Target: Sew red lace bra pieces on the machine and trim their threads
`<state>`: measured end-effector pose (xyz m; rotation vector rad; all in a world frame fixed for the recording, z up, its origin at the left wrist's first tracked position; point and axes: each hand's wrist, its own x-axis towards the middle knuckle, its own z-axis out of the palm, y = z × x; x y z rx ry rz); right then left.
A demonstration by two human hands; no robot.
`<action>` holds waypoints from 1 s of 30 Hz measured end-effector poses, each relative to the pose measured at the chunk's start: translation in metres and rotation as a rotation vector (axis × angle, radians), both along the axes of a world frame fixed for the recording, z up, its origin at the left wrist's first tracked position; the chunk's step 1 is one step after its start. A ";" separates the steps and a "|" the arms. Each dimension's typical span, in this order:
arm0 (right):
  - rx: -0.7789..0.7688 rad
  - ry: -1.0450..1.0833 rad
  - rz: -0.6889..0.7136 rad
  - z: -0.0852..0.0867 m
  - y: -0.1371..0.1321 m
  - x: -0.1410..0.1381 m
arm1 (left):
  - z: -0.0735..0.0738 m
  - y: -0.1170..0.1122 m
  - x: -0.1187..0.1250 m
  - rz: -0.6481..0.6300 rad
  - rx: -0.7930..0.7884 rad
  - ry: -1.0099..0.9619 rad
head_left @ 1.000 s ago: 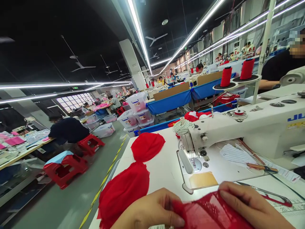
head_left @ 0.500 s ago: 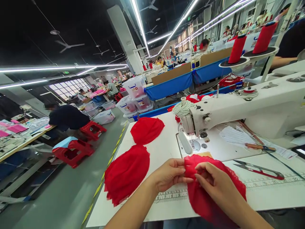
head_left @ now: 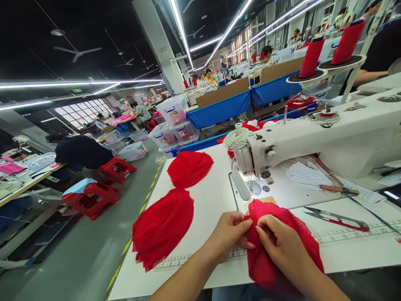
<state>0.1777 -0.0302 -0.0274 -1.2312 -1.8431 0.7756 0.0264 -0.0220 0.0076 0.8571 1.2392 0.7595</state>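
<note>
A piece of red fabric (head_left: pixel 260 267) with a lacy edge hangs over the table's front edge, in front of the white sewing machine (head_left: pixel 300 133). My left hand (head_left: pixel 234 234) pinches its left edge between thumb and fingers. Close beside it, my right hand (head_left: pixel 278 242) is closed on the same fabric, thumb and forefinger pressed together. Part of the cloth is hidden under my right hand. Left of my hands lie two more red fabric pieces, a larger cut piece (head_left: pixel 164 228) nearer me and a smaller cut piece (head_left: pixel 190 169) behind it.
Thread snips (head_left: pixel 338 219) and a wooden-handled tool (head_left: pixel 338 189) lie at the right. A printed ruler scale (head_left: pixel 175 262) runs along the table front. Red thread cones (head_left: pixel 311 58) stand behind the machine. Red stools (head_left: pixel 92 200) and a seated person (head_left: pixel 81 152) are across the aisle.
My left thumb and fingers have closed further on the fabric edge, which is now folded in more tightly. My right hand stays on the cloth. The whole view has shifted slightly.
</note>
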 end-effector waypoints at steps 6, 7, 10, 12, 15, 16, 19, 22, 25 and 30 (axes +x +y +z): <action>-0.117 0.119 -0.055 0.005 0.000 0.006 | -0.004 0.002 -0.001 0.121 -0.019 -0.152; -0.129 0.128 -0.050 0.004 0.000 0.006 | -0.004 0.002 -0.001 0.133 -0.019 -0.177; -0.172 0.145 -0.006 0.002 -0.003 0.005 | -0.004 0.001 0.001 0.167 -0.012 -0.218; -0.244 0.193 0.008 0.002 -0.004 0.004 | -0.004 -0.001 0.003 0.180 0.001 -0.213; -0.284 0.263 -0.077 0.007 -0.004 0.007 | -0.002 -0.006 0.006 0.151 0.038 -0.144; -0.249 0.260 -0.119 0.011 -0.004 0.009 | -0.001 -0.008 0.006 0.132 0.052 -0.123; -0.224 0.269 -0.148 0.024 0.000 0.020 | 0.005 -0.013 0.008 0.115 0.078 -0.116; -0.440 0.319 0.015 0.032 0.000 0.026 | 0.009 -0.017 0.009 0.117 0.105 -0.113; -0.495 0.257 0.149 0.028 -0.001 0.022 | 0.007 -0.021 0.012 0.063 0.125 -0.063; -0.550 0.337 0.157 0.009 -0.003 0.018 | -0.002 -0.025 0.014 0.166 0.064 -0.109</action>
